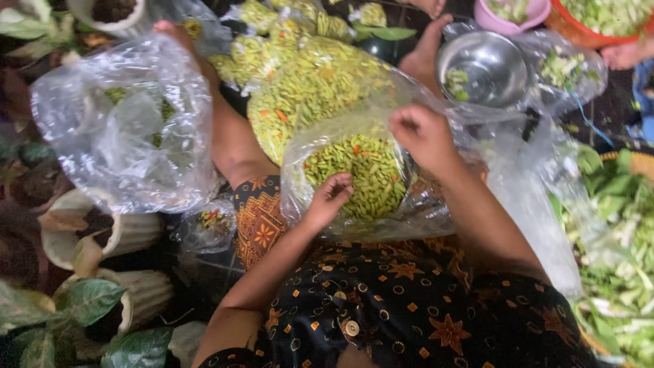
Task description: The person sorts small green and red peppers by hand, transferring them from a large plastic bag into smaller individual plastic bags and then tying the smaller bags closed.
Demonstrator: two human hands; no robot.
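Potted plants (82,300) and chili heaps crowd the floor. Left hand (330,197), fingers loosely apart, rests on green chilies (361,174) inside clear plastic bag (306,150) on lap; right hand (424,136) pinched shut on bag mouth. Best kept taut, mouth raised, to avoid spills.

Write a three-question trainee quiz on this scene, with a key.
1. True or false: the left hand rests inside the bag of green chillies.
2. What does the right hand grip? A) a knife B) the bag's rim C) the steel bowl
3. Fill in: the steel bowl holds only a few green ____.

Key: 1 true; 2 B; 3 pieces.
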